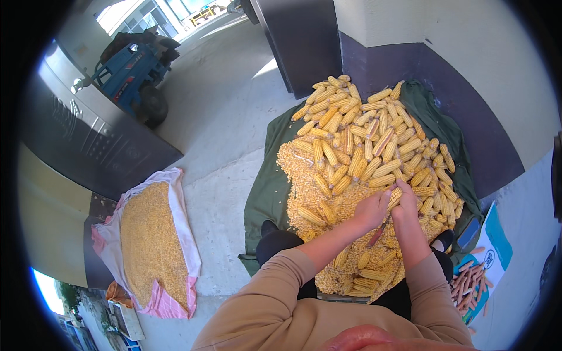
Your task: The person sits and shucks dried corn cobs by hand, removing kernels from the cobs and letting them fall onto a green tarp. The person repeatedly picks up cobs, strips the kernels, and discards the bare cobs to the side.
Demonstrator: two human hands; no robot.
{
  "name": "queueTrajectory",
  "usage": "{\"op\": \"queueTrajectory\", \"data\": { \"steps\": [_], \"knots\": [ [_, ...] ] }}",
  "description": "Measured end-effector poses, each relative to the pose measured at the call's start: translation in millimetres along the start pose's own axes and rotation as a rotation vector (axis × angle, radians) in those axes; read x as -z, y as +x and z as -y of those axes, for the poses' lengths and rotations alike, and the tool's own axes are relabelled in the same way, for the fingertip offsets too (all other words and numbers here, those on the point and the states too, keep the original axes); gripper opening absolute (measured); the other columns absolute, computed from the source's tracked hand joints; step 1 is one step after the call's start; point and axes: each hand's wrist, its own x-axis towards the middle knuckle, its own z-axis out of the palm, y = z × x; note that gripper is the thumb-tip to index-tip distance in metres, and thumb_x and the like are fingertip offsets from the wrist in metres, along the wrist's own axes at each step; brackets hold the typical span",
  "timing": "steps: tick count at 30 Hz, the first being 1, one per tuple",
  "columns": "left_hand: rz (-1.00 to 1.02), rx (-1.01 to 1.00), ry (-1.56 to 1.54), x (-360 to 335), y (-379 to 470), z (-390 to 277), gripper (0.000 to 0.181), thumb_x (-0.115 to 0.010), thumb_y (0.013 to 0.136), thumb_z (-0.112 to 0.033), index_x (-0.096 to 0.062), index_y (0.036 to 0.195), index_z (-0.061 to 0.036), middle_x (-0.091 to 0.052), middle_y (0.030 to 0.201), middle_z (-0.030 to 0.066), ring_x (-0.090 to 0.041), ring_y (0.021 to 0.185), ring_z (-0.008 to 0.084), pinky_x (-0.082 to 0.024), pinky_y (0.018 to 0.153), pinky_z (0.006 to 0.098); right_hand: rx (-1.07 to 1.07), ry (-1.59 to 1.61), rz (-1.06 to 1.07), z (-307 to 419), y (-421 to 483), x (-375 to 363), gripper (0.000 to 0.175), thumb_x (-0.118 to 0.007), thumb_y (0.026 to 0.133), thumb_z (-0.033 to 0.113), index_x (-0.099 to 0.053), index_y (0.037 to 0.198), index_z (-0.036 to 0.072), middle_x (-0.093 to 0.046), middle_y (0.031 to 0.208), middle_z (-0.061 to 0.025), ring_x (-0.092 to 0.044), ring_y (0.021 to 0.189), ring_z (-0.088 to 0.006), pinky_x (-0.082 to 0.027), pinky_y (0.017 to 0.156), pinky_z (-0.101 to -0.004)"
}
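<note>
Both hands meet over a heap of loose corn kernels. An ear of corn points up and away between them. My left hand grips it from the left, and my right hand wraps it from the right. The fingers hide part of the ear. Just below them a tool with a red handle and a thin dark shaft shows over the kernels; whether a hand touches it I cannot tell. Many whole ears of corn are piled beyond my hands. More ears lie close to my lap.
A dark green cloth lies under the corn. Bare cobs rest on a printed sack at right, near a blue flat object. At left, a pink-and-white sheet holds dried kernels. Beyond stand metal doors and a blue cargo tricycle.
</note>
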Motion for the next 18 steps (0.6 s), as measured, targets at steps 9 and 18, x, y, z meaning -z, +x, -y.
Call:
{"op": "queueTrajectory", "data": {
  "steps": [9,18],
  "knots": [
    [0.030,0.111,-0.514,-25,18,48,0.059,-0.026,0.102,-0.039,-0.047,0.131,0.0077,-0.052,0.131,0.0255,-0.046,0.127,0.0315,-0.032,0.106,0.0363,0.236,-0.226,0.113,-16,-31,-6,0.011,-0.061,0.073,0.001,-0.056,0.083,0.002,-0.056,0.078,-0.0068,-0.054,0.072,-0.0167,-0.042,0.073,-0.0307],
    [0.055,0.449,-0.980,-4,28,32,0.057,-0.032,0.098,-0.049,-0.059,0.080,-0.0017,-0.056,0.073,0.0060,-0.048,0.068,0.0156,-0.041,0.070,0.0303,0.086,-0.037,0.141,0,-38,-19,0.010,-0.060,0.077,0.002,-0.054,0.086,0.002,-0.057,0.075,-0.0097,-0.057,0.069,-0.0217,-0.049,0.063,-0.0341]
  ]
}}
